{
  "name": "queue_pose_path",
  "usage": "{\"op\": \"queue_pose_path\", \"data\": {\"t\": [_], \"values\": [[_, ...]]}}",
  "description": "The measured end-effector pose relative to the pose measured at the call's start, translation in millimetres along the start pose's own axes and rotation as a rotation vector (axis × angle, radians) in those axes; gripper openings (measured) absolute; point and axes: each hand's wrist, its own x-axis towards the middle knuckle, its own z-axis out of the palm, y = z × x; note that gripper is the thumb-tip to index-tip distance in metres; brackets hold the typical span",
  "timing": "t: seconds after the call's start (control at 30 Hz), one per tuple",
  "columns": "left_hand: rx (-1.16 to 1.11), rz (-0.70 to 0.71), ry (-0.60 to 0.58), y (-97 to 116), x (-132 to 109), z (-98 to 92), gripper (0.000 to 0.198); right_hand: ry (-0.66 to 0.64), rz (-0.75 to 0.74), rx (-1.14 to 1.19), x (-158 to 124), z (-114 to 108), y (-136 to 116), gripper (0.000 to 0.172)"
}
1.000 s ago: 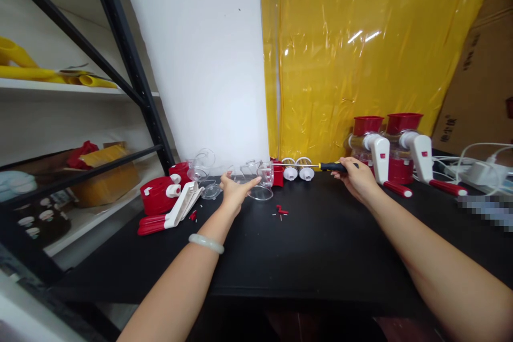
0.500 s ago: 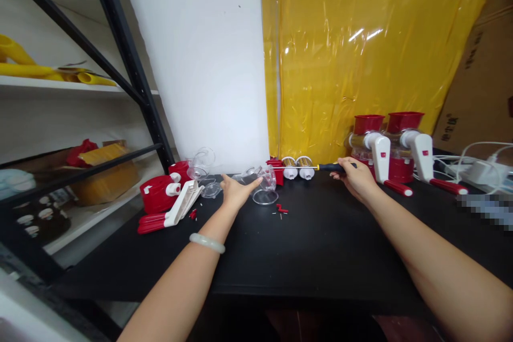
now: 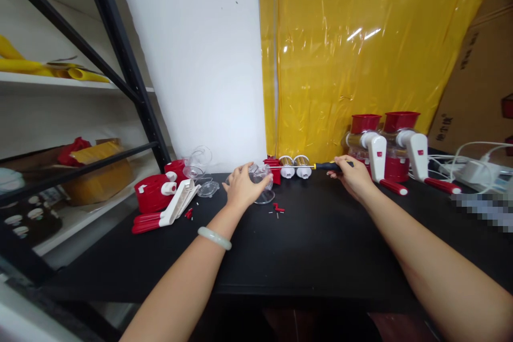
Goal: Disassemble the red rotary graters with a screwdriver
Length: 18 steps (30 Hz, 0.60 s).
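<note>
My left hand [image 3: 245,186] is closed around a clear plastic grater body [image 3: 262,176], a bracelet on its wrist. My right hand [image 3: 349,173] grips the black and yellow handle of a long screwdriver [image 3: 326,166]. The screwdriver's thin shaft points left, and its tip reaches the clear body; exactly where it meets the plastic I cannot tell. Small red and metal parts [image 3: 278,208] lie on the black table just in front. Behind the shaft lie two grater drums [image 3: 287,166] with white ends, beside a red part [image 3: 273,171].
To the left are red bases [image 3: 153,194], white crank arms with red handles [image 3: 176,206] and clear parts [image 3: 208,188]. Two assembled drum graters [image 3: 401,144] stand at the right, near white cables and a power strip [image 3: 479,170]. A metal-framed shelf [image 3: 138,85] borders the left side.
My left hand has shifted slightly right and its fingers now curl over the clear body, rather than stretching to the left of it. The right hand keeps its hold on the screwdriver.
</note>
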Motion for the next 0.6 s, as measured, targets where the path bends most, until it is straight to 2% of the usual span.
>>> {"op": "queue_pose_path", "data": {"t": [0.1,0.27,0.4,0.6], "values": [[0.045,0.002,0.021,0.3,-0.1,1.5,0.065,0.009,-0.003,0.008,0.2,-0.4,-0.6,0.024],[0.127,0.024,0.075,3.3,-3.2,6.3,0.064,0.013,-0.014,0.002,2.1,-1.9,0.3,0.025],[0.215,0.010,0.130,5.6,-5.0,10.4,0.051,0.017,0.008,0.008,3.2,-1.3,0.4,0.022],[0.247,0.155,0.265,2.7,-8.2,7.8,0.050,0.006,-0.007,0.099,-0.6,1.4,-5.4,0.014]]}}
